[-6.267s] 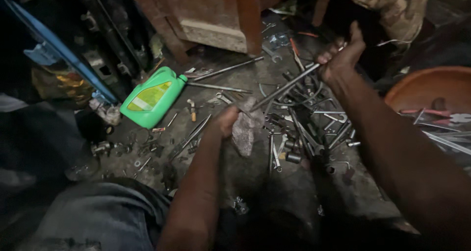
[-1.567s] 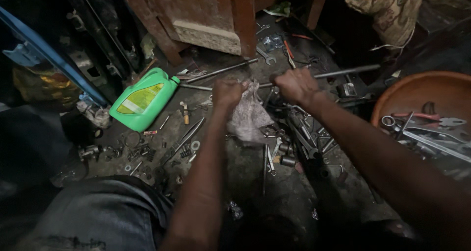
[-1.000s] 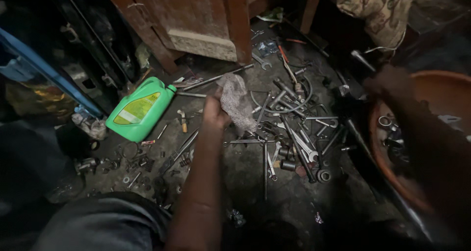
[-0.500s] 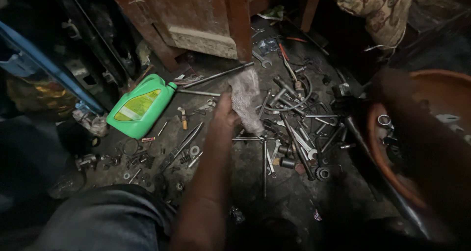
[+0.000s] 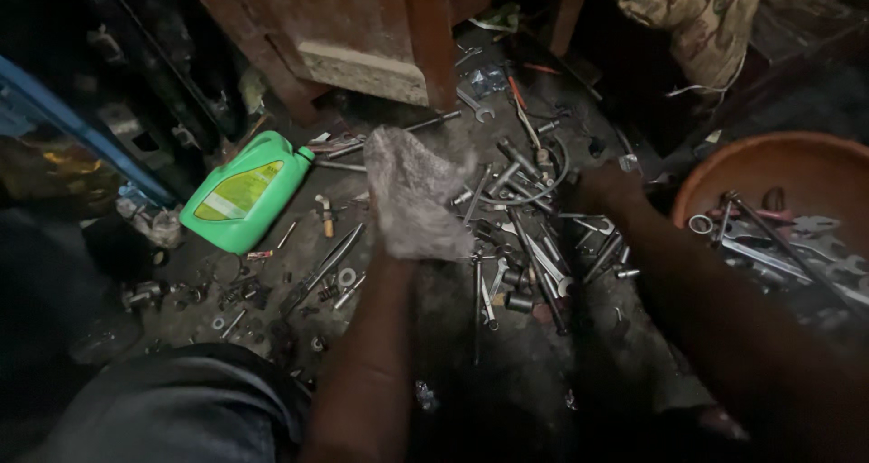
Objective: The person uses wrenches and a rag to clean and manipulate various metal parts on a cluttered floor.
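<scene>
The left hand (image 5: 398,246) is bunched around a crumpled grey rag (image 5: 412,191), holding it up over the dark, grimy floor (image 5: 507,363). The right hand (image 5: 602,187) reaches into the scattered heap of wrenches and sockets (image 5: 525,246); it is too dark to tell how its fingers are set. On the right, an orange basin (image 5: 769,160) holds more wrenches and a metal ring. A green plastic jug (image 5: 244,191) lies on its side to the left, capped.
</scene>
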